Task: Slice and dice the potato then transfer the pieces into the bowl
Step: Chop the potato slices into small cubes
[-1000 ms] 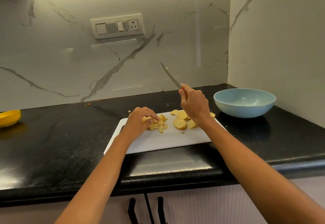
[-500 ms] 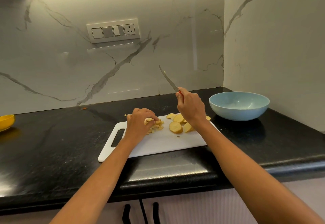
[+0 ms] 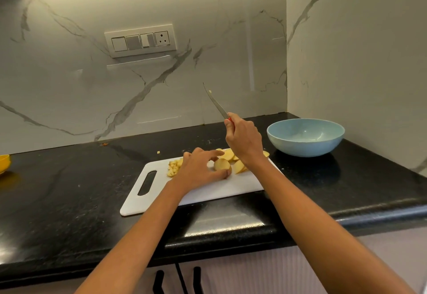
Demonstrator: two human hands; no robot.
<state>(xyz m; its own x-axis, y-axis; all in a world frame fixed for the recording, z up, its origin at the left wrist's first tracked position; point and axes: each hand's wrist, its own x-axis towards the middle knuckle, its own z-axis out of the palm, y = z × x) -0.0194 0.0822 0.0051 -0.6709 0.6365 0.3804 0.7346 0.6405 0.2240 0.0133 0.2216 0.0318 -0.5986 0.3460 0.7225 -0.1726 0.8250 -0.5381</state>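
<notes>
On the white cutting board (image 3: 208, 192), near its middle, a round potato slice (image 3: 222, 165) stands tilted on edge, pinched between the thumb and fingers of the left hand (image 3: 200, 169); the index finger stretches over the slice's top. Just behind and right of it on the board lie more potato slices (image 3: 233, 156), partly hidden by the right wrist. Toward the board's handle end, left of the left hand, sits a small heap of diced potato (image 3: 173, 167). 1 stray dice piece (image 3: 158, 152) lies off the board, on the black countertop (image 3: 69, 189) just behind it.

Above the board's far edge, the right hand (image 3: 243, 141) is curled round the handle of a knife (image 3: 216, 102), whose blade points up and away to the left, clear of the board. A tiny potato bit clings near the blade's tip.

Right of the board, apart from it, a light blue bowl (image 3: 305, 137) stands on the countertop. Far left of the board, a yellow dish (image 3: 4, 162) shows at the frame edge.
</notes>
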